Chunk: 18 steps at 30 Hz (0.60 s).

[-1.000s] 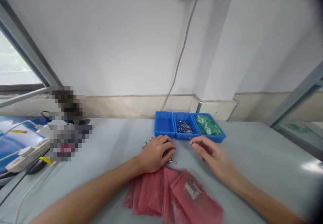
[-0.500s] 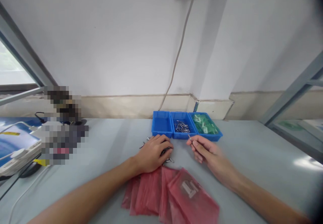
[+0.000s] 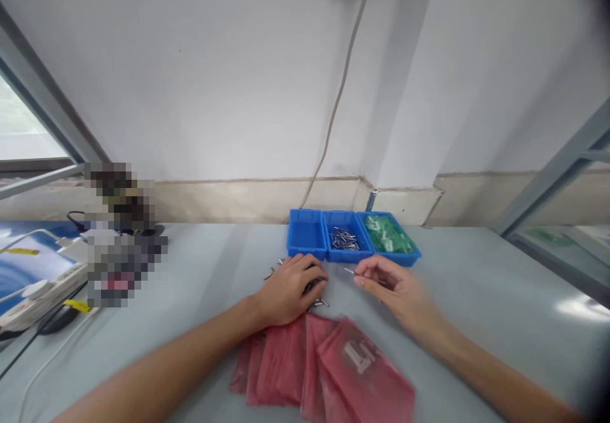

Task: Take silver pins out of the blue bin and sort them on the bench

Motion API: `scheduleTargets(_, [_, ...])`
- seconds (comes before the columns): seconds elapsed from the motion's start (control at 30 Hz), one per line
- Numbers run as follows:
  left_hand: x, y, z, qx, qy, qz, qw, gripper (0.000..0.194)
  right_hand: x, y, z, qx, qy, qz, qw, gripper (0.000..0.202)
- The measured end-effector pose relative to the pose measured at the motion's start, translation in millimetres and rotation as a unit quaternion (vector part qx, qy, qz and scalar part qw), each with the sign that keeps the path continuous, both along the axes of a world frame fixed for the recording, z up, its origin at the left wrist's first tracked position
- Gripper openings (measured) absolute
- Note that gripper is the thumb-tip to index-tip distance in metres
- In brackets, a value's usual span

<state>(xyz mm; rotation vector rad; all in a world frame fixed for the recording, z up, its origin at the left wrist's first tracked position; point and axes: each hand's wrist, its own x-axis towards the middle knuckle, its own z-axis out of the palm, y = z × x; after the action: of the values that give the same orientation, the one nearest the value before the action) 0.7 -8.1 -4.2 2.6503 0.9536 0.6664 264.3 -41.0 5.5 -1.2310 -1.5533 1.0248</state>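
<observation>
While pins (image 3: 325,303) are part-covered by spread left hand (image 3: 290,289), metal pin (image 3: 349,271), aimed nine-to-ten o'clock, is pinched by right hand (image 3: 394,284).

You can pass over the table (image 3: 505,321) between your right hand (image 3: 393,283) and the right edge. Blue trays (image 3: 349,256) bar the middle of the back edge; your left hand (image 3: 288,291) and the red bags (image 3: 286,369) block the way nearer you.

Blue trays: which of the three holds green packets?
The rightmost tray: green packets set it apart from the middle tray, holding metal pins, and the leftmost tray, showing its blue floor.
</observation>
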Motion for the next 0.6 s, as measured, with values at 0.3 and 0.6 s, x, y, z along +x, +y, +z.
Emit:
scheduleTargets(0.3, [-0.1,-0.3,0.1,0.000,0.002,0.001,1.000,0.017,-0.8,1.1,2.4,-0.015,-0.023,0.018,0.999,0.037])
scheduleTargets(0.6, [0.2,0.7,-1.5,0.006,-0.005,-0.001,1.000,0.020,1.5,1.8,1.7,0.004,-0.034,0.005,0.999,0.031])
